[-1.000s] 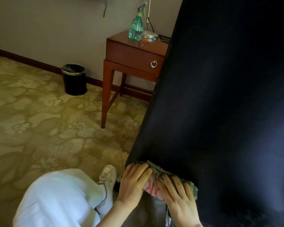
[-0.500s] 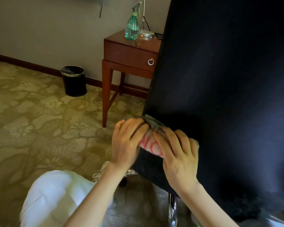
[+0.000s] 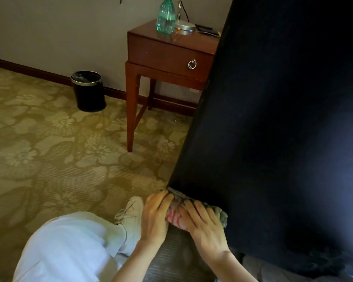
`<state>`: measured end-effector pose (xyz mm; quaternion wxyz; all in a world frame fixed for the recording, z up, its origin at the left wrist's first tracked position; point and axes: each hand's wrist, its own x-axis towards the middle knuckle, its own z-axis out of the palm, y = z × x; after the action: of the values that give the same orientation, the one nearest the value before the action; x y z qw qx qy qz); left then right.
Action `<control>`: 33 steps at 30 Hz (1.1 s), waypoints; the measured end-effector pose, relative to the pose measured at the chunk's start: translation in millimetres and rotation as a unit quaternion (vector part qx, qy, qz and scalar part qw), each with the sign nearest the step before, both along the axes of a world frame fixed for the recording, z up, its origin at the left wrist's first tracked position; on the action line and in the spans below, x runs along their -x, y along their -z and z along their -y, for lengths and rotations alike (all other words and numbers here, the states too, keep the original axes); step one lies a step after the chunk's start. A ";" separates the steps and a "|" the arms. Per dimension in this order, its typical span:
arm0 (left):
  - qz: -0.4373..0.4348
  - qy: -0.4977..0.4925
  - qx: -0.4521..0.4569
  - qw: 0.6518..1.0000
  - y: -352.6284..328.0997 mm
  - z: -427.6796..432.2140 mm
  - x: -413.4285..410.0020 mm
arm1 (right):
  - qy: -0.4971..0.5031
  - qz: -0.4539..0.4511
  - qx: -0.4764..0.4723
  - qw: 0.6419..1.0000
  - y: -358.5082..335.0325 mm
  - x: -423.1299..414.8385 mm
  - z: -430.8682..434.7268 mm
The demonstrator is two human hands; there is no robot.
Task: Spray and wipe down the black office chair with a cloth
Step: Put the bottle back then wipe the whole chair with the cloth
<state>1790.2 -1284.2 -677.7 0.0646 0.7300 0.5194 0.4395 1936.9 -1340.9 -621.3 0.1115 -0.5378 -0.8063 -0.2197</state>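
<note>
The black office chair [image 3: 277, 119] fills the right side of the view, its dark back panel facing me. A grey cloth with red and white markings [image 3: 176, 215] is pressed against the lower left corner of that panel. My left hand [image 3: 156, 217] grips the cloth's left end, fingers curled over it. Beside it, my right hand [image 3: 205, 224] lies flat on the cloth's right part. The green spray bottle [image 3: 166, 16] stands on the wooden side table, far from both hands.
A wooden side table [image 3: 167, 55] with one drawer stands by the wall, bearing a lamp base [image 3: 184, 28]. A black waste bin [image 3: 88, 90] sits on the patterned carpet left of it. My knee in white trousers [image 3: 69, 247] and a white shoe [image 3: 130, 214] are low in view.
Both hands slid the cloth up the chair's left edge, then back down to its lower corner. The bottle and table did not move.
</note>
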 end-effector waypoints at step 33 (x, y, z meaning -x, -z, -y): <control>-0.017 0.047 -0.219 0.974 -115.4 -1.9 -20.3 | -0.022 -0.050 -0.182 0.982 -104.8 -37.4 15.0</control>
<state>1810.6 -1282.3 -562.3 -0.0850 0.7576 0.3763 0.5265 1974.2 -1355.9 -516.5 0.2527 -0.5013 -0.7575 -0.3333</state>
